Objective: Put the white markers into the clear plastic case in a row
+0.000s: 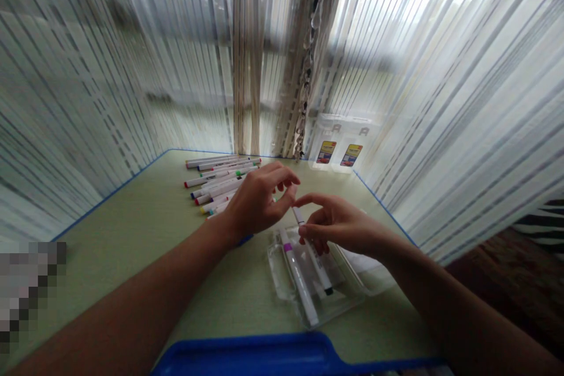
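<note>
Head camera, and take the clear plastic case [278, 283] as the middle of our clock! At one o'clock sits the right hand [339, 226], thumb and fingers closed on a white marker [315, 255]. What a slant on that marker: dark end down toward five o'clock, upper end up toward eleven, right over the case!

Across at eleven o'clock is the left hand [267, 197], fingers curled, thumb and fingertips close together in a narrow pinch, just beside the marker's upper end (whether anything is caught in that pinch, I cannot tell). Below, a purple-banded marker [300, 282] lies in the case along its left side, also slanting from eleven to five.

Out at ten o'clock, look at that pile of markers [220, 182], mostly lying sideways on the pale green table [127, 258], partly hidden behind the left hand! Just past twelve, two labelled clear packs [337, 129] stand upright near the striped curtain [185, 70]. And at seven o'clock, a blue tray [247, 358] crosses the near edge.
</note>
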Motion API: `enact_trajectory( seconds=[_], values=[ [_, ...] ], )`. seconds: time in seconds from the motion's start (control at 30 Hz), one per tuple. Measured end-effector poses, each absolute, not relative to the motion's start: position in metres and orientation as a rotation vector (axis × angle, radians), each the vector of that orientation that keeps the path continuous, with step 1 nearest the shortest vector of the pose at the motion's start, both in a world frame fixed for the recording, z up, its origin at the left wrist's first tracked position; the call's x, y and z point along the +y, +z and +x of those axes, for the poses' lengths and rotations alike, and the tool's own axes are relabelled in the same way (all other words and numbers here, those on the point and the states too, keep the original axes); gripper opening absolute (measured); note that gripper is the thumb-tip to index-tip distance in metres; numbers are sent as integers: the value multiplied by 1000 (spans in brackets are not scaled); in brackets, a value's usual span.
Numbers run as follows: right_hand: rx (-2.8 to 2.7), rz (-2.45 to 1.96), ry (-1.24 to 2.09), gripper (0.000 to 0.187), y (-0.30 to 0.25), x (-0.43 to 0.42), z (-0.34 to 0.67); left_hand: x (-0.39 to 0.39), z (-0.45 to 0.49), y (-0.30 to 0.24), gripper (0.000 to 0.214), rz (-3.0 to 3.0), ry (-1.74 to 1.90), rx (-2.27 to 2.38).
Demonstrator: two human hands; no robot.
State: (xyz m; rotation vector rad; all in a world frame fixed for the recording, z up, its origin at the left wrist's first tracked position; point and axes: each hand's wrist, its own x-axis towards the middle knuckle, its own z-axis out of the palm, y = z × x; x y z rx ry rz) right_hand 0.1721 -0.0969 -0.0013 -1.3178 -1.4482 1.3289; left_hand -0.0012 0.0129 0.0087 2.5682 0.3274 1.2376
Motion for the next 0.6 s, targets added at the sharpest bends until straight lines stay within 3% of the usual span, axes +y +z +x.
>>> enact_trajectory(
  seconds=[0.2,0.47,0.6],
  values=[
    [-1531,-1274,1278,29,-12,-92,176,-17,4,18,11,2712,1229,51],
    [-1636,-1360,1150,13,-1,-96,167,-22,26,23,18,2781,1389,20],
    [-1756,-1340,586,19,-6,-94,164,-31,50,37,19,2845,1387,-89]
  ],
)
